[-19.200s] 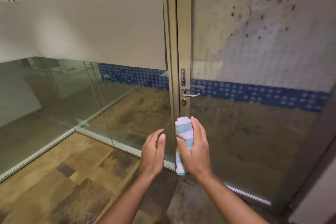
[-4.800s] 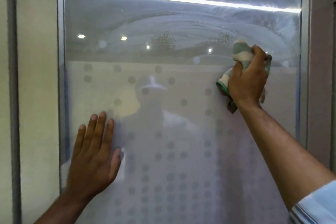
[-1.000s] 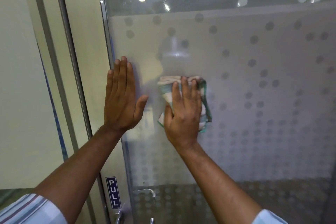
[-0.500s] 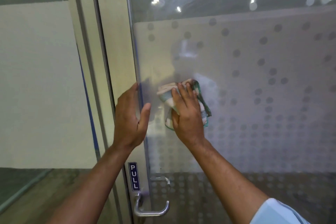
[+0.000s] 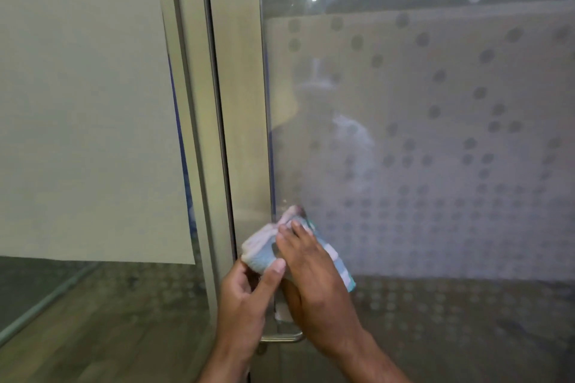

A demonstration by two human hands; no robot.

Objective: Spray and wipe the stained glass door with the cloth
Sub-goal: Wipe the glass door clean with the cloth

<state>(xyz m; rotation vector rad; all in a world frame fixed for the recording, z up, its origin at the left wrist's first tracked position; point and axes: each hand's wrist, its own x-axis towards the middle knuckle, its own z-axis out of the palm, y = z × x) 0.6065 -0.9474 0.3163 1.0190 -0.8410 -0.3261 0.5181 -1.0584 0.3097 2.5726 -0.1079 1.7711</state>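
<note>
Office-type interior, glass partition (image 5: 87, 121) on the left with a plain frosted band across it, wood-look floor (image 5: 102, 329) visible through the clear strip below. Metal door frame (image 5: 239, 102) runs top to bottom just left of centre, dark gap along its left edge. Glass door (image 5: 435, 134) fills the right side: frosted band with a grey dot pattern, clear glass above it showing reflected ceiling lights and smeary streaks near the top edge, darker dotted strip along the bottom. Faint reflection of a person in the frosted part. Cloth (image 5: 267, 247), white with pale blue-green stripes, bunched up, sits at the door's left edge where glass meets frame, near the bottom of the frosted band. Right hand (image 5: 314, 286) lies over the cloth, fingers spread and flat, pressing it to the glass; a striped end of the cloth sticks out past the hand to the lower right. Left hand (image 5: 249, 298) is just beside the right, touching it, thumb and fingers closed on the cloth's lower left corner. Door handle (image 5: 284, 336), metal lever, partly hidden under both wrists. Frame is motion-blurred; fine stains cannot be made out.
</note>
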